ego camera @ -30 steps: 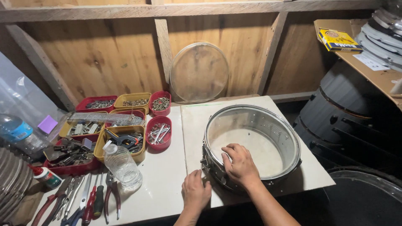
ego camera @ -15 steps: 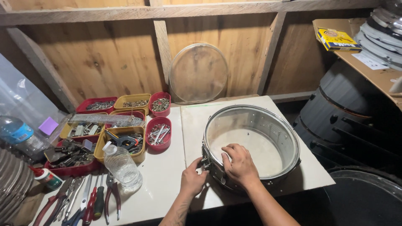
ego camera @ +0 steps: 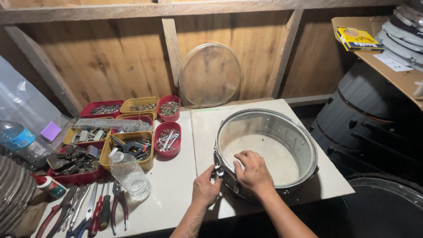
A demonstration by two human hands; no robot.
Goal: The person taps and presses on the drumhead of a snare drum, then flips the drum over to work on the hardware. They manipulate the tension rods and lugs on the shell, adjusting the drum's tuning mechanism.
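A shiny metal drum shell lies open side up on the white table. My right hand rests over its near rim, fingers curled inside the shell. At the shell's outer left wall, my left hand pinches a small metal lug between thumb and fingers.
Red and yellow trays of screws and hardware sit at the left with a plastic bottle and pliers and screwdrivers. A clear drum head leans on the wooden wall. Black drum shells stand at the right.
My left hand has moved up from the table's front edge to the lug on the shell's left wall. The right hand has stayed on the rim.
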